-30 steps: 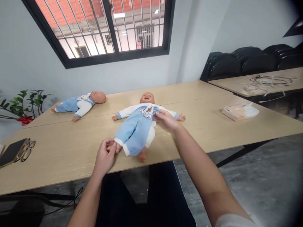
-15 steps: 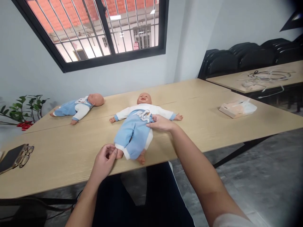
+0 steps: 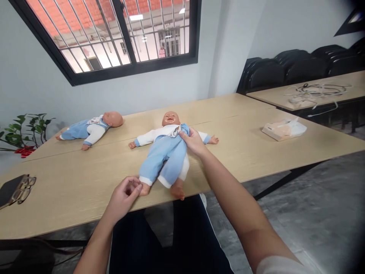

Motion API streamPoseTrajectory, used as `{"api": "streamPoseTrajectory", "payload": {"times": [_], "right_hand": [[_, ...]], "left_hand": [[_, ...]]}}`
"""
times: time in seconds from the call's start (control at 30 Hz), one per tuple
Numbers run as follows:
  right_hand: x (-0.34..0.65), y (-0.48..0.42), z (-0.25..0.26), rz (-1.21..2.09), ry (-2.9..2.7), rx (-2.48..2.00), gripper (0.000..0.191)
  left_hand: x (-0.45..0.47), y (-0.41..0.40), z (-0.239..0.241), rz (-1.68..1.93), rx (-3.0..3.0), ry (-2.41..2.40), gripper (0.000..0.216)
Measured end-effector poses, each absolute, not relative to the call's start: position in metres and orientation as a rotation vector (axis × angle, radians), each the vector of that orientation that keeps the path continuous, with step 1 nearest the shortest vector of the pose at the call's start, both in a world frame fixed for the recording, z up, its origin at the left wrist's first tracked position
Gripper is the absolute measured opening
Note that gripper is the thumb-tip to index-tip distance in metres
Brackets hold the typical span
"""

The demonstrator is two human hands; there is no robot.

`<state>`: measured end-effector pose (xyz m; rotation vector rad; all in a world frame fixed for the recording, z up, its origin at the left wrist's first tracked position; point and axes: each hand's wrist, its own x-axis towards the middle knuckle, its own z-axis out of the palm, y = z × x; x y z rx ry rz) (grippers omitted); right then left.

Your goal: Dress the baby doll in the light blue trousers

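Head view. Grey-walled room, grey floor. One barred window with a black frame, high on the far wall. Two pale wood tables: long table running across the view, second table butted against it at far right. Row of black chairs behind the second table; number cannot be told. One green plant with red at its base, far left.

Two dolls, both on their backs on the long table. Far doll lies near the wall side, untouched. Near doll lies at the front edge, arms spread, feet toward the person.

Right hand: fingers closed on the blue romper at the near doll's chest. Left hand: fingertips pinched together on the near doll's foot.

One tissue pack on the long table, right. One tangle of cables on the second table. One dark case at left edge, one pair of glasses touching it.
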<state>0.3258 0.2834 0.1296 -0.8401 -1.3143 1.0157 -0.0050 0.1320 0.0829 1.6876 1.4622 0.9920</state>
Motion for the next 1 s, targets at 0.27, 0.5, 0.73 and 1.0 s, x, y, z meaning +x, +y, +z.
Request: {"api": "streamPoseTrajectory", "payload": {"times": [0.27, 0.5, 0.73, 1.0], "right_hand": [[0.328, 0.275, 0.132, 1.168, -1.533, -0.644, 0.046], [0.318, 0.272, 0.131, 1.203, -1.537, -0.695, 0.046], [0.326, 0.272, 0.129, 1.267, -1.500, -0.688, 0.038], [0.332, 0.290, 0.125, 0.866, -1.312, -0.876, 0.025]], "left_hand": [[0.006, 0.141, 0.115, 0.692, 1.903, 1.317, 0.021], [0.043, 0.203, 0.158, 0.964, 1.976, 1.298, 0.033], [0.129, 0.311, 0.205, 1.054, 2.018, 0.731, 0.049], [0.132, 0.334, 0.197, 0.324, 2.092, 0.790, 0.036]]}}
